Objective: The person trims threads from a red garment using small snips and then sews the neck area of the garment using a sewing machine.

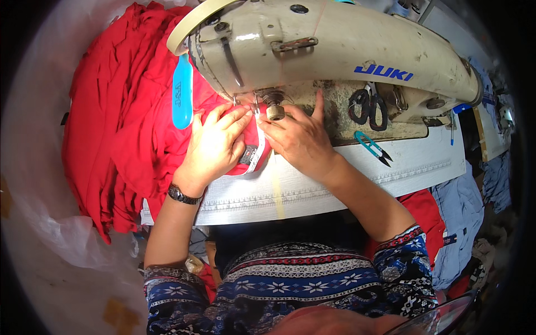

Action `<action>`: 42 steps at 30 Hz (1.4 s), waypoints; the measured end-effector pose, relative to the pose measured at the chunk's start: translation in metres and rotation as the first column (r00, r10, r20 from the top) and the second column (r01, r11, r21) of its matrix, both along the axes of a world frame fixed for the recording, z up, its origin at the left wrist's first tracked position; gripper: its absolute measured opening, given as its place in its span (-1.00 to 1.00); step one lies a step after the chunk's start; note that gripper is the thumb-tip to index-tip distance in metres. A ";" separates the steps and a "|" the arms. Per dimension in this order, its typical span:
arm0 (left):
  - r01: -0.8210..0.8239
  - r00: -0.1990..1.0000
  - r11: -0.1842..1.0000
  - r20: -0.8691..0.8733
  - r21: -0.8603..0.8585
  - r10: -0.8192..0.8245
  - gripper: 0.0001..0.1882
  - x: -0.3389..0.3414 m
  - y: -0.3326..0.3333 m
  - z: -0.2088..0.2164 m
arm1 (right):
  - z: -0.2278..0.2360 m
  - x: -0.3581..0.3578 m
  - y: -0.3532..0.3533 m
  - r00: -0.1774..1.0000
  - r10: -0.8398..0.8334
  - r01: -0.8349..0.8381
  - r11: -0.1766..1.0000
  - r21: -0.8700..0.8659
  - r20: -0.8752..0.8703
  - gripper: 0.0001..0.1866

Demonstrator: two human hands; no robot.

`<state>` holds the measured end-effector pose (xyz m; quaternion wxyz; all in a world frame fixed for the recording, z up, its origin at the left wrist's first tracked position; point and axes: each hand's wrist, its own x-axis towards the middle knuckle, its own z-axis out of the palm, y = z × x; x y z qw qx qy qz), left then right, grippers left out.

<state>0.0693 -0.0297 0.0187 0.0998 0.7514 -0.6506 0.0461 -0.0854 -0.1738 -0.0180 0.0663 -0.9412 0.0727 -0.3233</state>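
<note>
Under the sewing machine (pixel 329 50) lies a red garment (pixel 123 123), its near edge bound with a white tape (pixel 260 146) that carries a dark label (pixel 248 154). Flat on the red cloth, left of the needle area, rests my left hand (pixel 215 142), fingers stretched toward the presser foot (pixel 257 106). On the other side of the foot, my right hand (pixel 301 137) pinches the taped edge with thumb and fingertips, while one finger points up and away. Part of the edge is hidden beneath my fingers.
A blue plastic piece (pixel 182 92) and a roll of tape (pixel 187 28) hang at the machine's head. Black-handled scissors (pixel 368 106) and teal thread snips (pixel 373 148) lie to the right. A printed ruler (pixel 324 190) crosses the table's front; blue cloth (pixel 460 218) hangs at right.
</note>
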 end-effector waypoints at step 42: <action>0.050 0.993 0.998 0.109 -0.031 -0.046 -0.59 0.004 -0.002 0.010 | 0.009 -0.002 -0.001 0.996 0.066 -0.065 0.998 0.016 -0.053 -0.81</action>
